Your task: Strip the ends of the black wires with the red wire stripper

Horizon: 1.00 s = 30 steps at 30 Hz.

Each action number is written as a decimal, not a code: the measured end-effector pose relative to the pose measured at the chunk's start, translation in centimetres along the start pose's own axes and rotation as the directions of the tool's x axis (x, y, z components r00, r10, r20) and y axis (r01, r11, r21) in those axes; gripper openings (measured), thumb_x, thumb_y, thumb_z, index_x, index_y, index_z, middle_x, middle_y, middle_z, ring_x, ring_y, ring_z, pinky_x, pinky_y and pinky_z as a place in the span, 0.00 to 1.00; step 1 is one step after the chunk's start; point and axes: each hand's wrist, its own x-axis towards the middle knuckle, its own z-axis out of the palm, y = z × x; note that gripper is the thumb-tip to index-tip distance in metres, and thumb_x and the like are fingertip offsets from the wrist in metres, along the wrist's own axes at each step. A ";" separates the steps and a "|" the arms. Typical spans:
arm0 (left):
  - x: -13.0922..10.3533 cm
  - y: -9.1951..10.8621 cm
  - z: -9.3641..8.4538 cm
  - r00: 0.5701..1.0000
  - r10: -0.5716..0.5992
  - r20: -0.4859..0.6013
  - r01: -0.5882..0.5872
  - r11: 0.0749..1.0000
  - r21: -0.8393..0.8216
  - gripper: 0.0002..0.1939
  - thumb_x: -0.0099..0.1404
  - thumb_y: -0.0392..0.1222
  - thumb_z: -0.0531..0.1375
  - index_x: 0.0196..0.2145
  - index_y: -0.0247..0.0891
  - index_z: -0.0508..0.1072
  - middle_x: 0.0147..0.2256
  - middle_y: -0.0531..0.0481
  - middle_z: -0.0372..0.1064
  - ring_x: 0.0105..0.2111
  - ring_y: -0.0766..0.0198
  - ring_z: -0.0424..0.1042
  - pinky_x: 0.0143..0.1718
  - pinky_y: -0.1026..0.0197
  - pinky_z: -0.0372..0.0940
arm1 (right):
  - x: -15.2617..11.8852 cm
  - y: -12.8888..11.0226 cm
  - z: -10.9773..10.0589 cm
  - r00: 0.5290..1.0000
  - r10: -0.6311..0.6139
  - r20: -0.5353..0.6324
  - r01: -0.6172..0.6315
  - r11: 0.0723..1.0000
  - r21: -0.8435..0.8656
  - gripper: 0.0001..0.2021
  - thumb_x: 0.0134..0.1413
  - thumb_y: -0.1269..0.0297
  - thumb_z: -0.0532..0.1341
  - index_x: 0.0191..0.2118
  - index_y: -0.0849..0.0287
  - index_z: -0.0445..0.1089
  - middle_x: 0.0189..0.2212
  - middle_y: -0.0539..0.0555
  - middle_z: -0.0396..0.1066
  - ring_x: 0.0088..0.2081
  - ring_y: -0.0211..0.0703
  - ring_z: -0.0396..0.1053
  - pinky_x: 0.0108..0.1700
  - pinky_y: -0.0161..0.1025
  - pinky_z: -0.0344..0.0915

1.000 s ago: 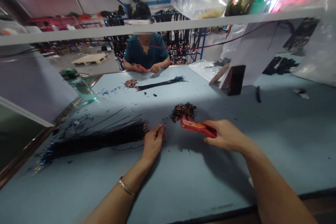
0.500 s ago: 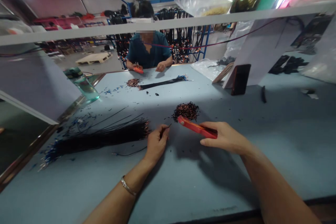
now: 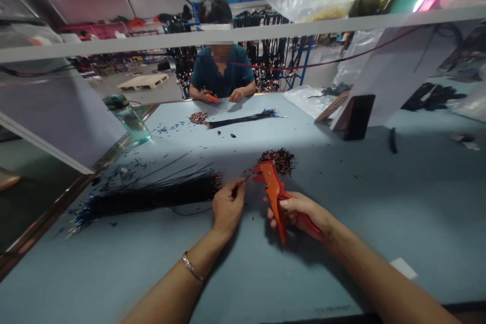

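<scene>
My left hand [image 3: 230, 207] pinches a thin black wire [image 3: 248, 177], whose end sticks out to the right past the fingertips. In my right hand [image 3: 299, 212] is a red and orange wire stripper [image 3: 271, 187], its handles spread and its open jaws close to the wire end. Whether the jaws touch the wire I cannot tell. Behind the tool lies a heap of short black and copper offcuts [image 3: 283, 161]. A thick bundle of black wires [image 3: 152, 196] rests left of my left hand, with copper ends toward it and blue ends at the far left.
Across the table [image 3: 228, 268] a person [image 3: 223, 73] holds a red tool beside a smaller wire bundle [image 3: 243, 120] and offcuts [image 3: 198, 117]. A water bottle [image 3: 132, 124] stands at the left edge. A dark phone [image 3: 359, 117] leans against the right panel. A shelf bar [image 3: 243, 33] crosses above.
My right hand has turned the wire stripper, so its handles now show spread and its jaws point at the wire end. The whole scene has shifted slightly right in view.
</scene>
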 end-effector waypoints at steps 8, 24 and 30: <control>-0.2 0.8 -0.1 1.000 0.016 -0.001 -0.016 1.000 0.016 0.11 0.63 0.42 0.56 0.31 0.36 0.77 0.23 0.53 0.72 0.23 0.67 0.66 0.27 0.67 0.59 | -0.7 -0.3 0.5 1.000 -0.014 0.025 0.017 0.995 -0.101 0.20 0.46 0.58 0.68 0.44 0.64 0.69 0.34 0.58 0.74 0.32 0.46 0.75 0.30 0.39 0.70; -0.4 1.3 -0.4 0.993 0.120 -0.012 -0.121 0.980 -0.156 0.10 0.62 0.42 0.58 0.30 0.35 0.77 0.23 0.52 0.71 0.24 0.67 0.67 0.27 0.68 0.62 | -1.5 -1.3 -0.1 0.982 -0.010 0.191 0.028 0.996 -0.088 0.21 0.48 0.60 0.66 0.46 0.67 0.70 0.35 0.62 0.77 0.32 0.47 0.77 0.30 0.38 0.72; -0.6 1.5 -0.5 0.989 0.148 -0.010 -0.147 0.970 -0.191 0.10 0.63 0.40 0.57 0.31 0.34 0.78 0.25 0.51 0.74 0.25 0.66 0.69 0.29 0.67 0.63 | -1.9 -1.4 -0.1 0.975 -0.006 0.222 0.034 0.992 -0.120 0.19 0.48 0.60 0.66 0.44 0.66 0.70 0.36 0.62 0.77 0.33 0.47 0.76 0.32 0.40 0.72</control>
